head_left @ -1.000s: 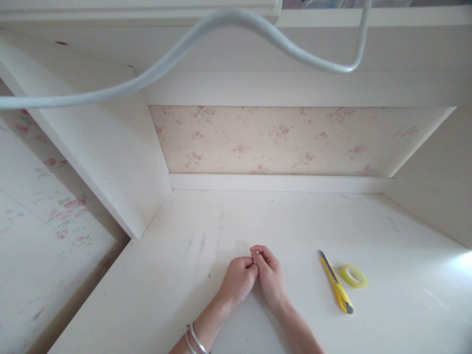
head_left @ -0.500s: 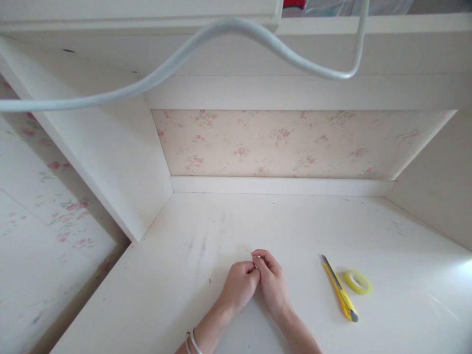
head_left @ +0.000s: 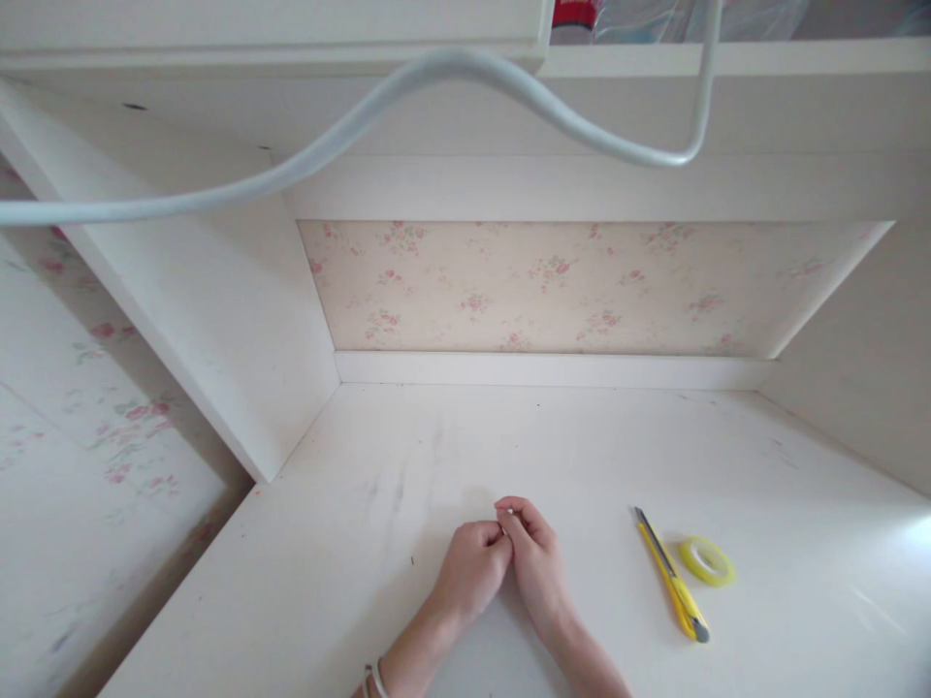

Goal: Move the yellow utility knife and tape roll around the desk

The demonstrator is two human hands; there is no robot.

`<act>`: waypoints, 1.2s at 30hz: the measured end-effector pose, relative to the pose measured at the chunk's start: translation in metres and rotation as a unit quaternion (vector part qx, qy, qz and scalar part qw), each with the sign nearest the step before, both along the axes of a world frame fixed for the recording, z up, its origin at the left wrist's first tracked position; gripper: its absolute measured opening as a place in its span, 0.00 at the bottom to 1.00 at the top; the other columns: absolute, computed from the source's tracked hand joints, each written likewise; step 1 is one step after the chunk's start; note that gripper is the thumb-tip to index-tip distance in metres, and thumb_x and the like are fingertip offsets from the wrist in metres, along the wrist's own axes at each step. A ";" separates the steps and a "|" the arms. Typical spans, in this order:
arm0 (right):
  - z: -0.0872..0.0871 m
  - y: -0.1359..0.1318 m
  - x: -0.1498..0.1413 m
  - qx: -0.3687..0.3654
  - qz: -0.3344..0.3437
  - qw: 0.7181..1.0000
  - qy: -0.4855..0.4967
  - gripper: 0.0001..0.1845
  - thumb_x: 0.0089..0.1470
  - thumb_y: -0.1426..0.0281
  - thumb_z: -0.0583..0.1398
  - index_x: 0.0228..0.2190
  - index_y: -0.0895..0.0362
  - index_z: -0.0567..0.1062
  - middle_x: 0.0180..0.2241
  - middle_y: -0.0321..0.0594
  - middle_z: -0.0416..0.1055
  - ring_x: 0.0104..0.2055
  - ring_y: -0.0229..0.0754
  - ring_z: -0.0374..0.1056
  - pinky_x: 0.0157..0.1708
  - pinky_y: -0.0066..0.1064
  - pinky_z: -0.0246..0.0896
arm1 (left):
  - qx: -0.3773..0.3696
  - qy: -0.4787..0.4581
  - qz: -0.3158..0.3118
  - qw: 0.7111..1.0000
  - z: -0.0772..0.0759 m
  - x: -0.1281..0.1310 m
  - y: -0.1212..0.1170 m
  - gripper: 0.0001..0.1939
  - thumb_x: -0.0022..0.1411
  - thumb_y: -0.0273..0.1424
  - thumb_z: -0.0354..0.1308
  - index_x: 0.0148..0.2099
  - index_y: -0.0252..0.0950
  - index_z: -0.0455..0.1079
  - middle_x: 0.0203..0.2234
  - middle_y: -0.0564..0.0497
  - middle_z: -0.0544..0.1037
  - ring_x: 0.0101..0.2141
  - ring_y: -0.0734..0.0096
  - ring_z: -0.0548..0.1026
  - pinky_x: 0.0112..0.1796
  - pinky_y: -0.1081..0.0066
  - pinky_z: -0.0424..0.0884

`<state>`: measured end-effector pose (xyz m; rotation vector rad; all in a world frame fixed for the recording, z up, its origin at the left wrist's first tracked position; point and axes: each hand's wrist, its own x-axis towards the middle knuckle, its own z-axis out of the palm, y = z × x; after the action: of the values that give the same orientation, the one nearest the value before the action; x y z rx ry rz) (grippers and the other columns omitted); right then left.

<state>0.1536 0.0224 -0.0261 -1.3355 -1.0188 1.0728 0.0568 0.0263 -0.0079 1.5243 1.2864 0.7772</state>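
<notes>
Above the white desktop (head_left: 582, 456), my left hand (head_left: 476, 567) and my right hand (head_left: 536, 557) meet, with thumbs and fingertips pressed together. The fingers of both are closed in a pinch. A tiny pale spot shows between the fingertips, too small and too covered to name. To the right of my right hand lies a yellow utility knife (head_left: 673, 577), its blade end pointing away from me. Beside the knife a roll of yellow tape (head_left: 707, 561) rests flat.
White side panels (head_left: 210, 291) and an overhead shelf (head_left: 407, 116) enclose the desk, with floral wallpaper (head_left: 472, 291) at the back. A thick white cable (head_left: 349, 116) crosses the upper view. Plastic-wrapped items (head_left: 640, 19) sit on the shelf at top right.
The whole view has shifted very slightly. My hands keep nearly the same pinched pose, and the knife and tape stay where they were.
</notes>
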 end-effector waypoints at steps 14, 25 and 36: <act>0.002 0.000 -0.001 0.013 -0.010 1.000 -0.005 0.12 0.48 0.60 0.58 0.29 0.54 0.74 0.26 0.35 0.70 0.30 0.41 0.63 0.32 0.29 0.56 | -0.001 0.004 0.000 1.000 0.002 0.000 0.000 0.13 0.54 0.32 0.46 0.19 0.35 0.55 0.15 0.57 0.55 0.20 0.76 0.55 0.22 0.73 0.46; 0.001 0.001 -0.001 0.009 -0.002 1.000 -0.005 0.11 0.50 0.61 0.57 0.31 0.55 0.74 0.25 0.34 0.67 0.30 0.40 0.62 0.32 0.29 0.56 | 0.007 0.010 0.000 1.000 0.001 0.000 0.001 0.13 0.54 0.31 0.46 0.19 0.36 0.56 0.15 0.57 0.56 0.21 0.76 0.56 0.22 0.73 0.47; 0.000 0.000 0.001 0.020 -0.017 0.999 -0.025 0.13 0.49 0.59 0.58 0.31 0.55 0.73 0.24 0.34 0.67 0.28 0.40 0.60 0.31 0.29 0.55 | 0.011 0.012 -0.019 1.000 -0.001 -0.001 0.001 0.14 0.56 0.33 0.45 0.20 0.35 0.59 0.15 0.56 0.60 0.21 0.75 0.57 0.23 0.73 0.48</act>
<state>0.1543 0.0225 -0.0257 -1.3481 -1.0455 0.9922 0.0558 0.0276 -0.0084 1.5757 1.2663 0.7536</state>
